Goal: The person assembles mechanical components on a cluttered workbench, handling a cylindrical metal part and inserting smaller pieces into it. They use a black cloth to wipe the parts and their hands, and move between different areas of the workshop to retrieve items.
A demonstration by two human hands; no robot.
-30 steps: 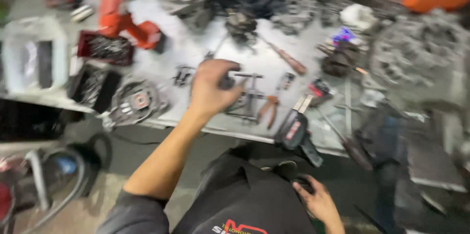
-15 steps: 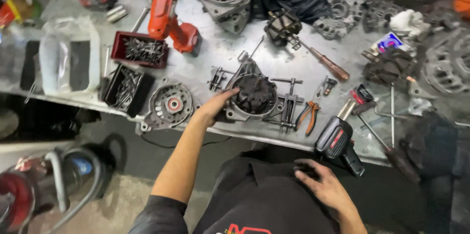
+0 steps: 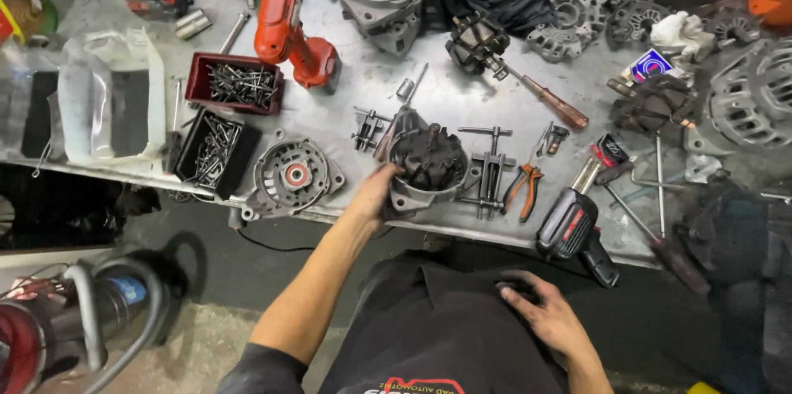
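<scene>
Fingers (image 3: 388, 184) of the left hand (image 3: 375, 196) wrap the side of the dark rotor housing (image 3: 429, 165), near the bench's (image 3: 462, 97) front edge. Just right lie a puller (image 3: 492, 171) and orange pliers (image 3: 525, 188). Below, the right hand (image 3: 549, 320) rests flat, fingers loosely spread, on the black shirt (image 3: 437, 336).

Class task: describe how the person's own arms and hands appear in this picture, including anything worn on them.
Both hands are bare: the left hand and right hand wear no gloves, rings or watch that show. Both forearms are uncovered, no sleeves reaching them. The person wears a black collared shirt with a red and white emblem at the lower edge.
</scene>
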